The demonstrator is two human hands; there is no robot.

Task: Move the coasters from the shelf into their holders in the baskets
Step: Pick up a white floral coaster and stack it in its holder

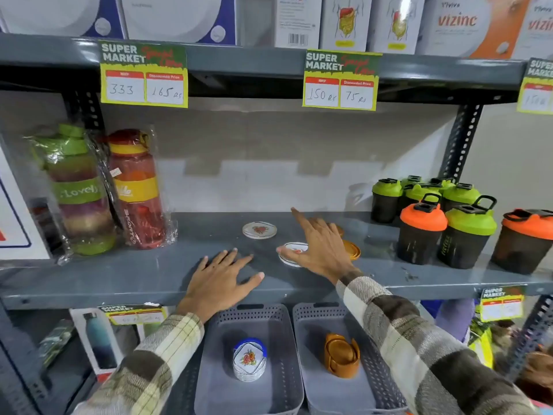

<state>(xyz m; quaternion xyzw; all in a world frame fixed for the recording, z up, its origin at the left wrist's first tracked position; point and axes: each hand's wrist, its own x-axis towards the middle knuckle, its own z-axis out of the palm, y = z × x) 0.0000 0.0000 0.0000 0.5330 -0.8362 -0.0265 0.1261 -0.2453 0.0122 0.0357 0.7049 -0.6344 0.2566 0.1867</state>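
Note:
A round clear coaster with a red flower [259, 230] lies on the grey shelf [119, 283]. A white flowered coaster [294, 250] lies closer, partly under my right hand [318, 247], whose fingers are spread over it. Orange coasters [352, 250] peek out behind that hand. My left hand [221, 283] rests flat and open on the shelf, holding nothing. Below, the left grey basket [215, 369] holds a blue holder with white flowered coasters [249, 359]. The right grey basket [317, 381] holds an orange holder [341, 354].
Two wrapped water bottles [104, 190] stand at the shelf's left. Shaker bottles with green and orange lids [449, 223] crowd the right. Price tags [341, 80] hang from the shelf above. Boxed bottles [98, 339] sit below left.

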